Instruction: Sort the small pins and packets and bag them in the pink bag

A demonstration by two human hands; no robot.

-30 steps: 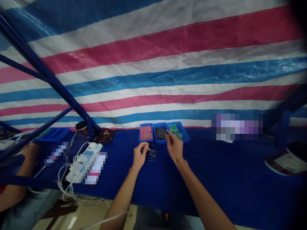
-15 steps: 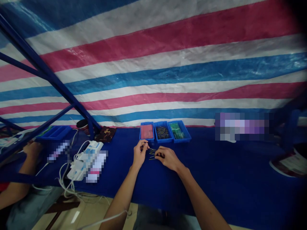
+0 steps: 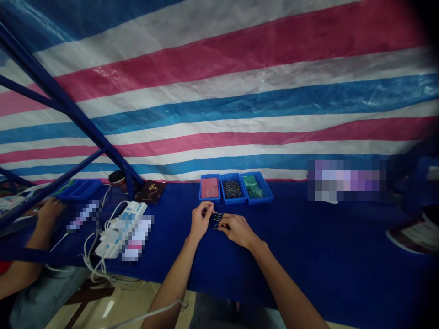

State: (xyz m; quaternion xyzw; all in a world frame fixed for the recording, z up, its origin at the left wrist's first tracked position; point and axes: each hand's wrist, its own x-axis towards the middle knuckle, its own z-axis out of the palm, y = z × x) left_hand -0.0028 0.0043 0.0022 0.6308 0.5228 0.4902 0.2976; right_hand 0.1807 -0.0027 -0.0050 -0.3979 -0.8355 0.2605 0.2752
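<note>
My left hand (image 3: 200, 220) hovers over the blue table just in front of the trays, thumb and fingertips pinched together; whatever they hold is too small to make out. Between my hands lie several thin, dark-and-yellowish screws (image 3: 217, 216), side by side in a short row on the cloth. My right hand (image 3: 236, 228) is closed from the right, its fingertips at the end of the nearest screw (image 3: 216, 228). Behind them stands a blue tray full of loose screws (image 3: 233, 188). Left of it is a tray with pink pieces (image 3: 209, 188), right of it one with green packets (image 3: 253, 187).
A white power strip (image 3: 118, 230) with tangled cables lies to the left. Near it sits a brown packet (image 3: 151, 191). Another person's hand (image 3: 50, 210) is at the far left, beyond a blue metal frame (image 3: 73, 112). A round container (image 3: 413, 233) is at far right.
My right hand has shifted slightly left over the row of screws, its fingertips moving to the nearest one. My left hand stays almost in place. The other person's hand has moved slightly right.
</note>
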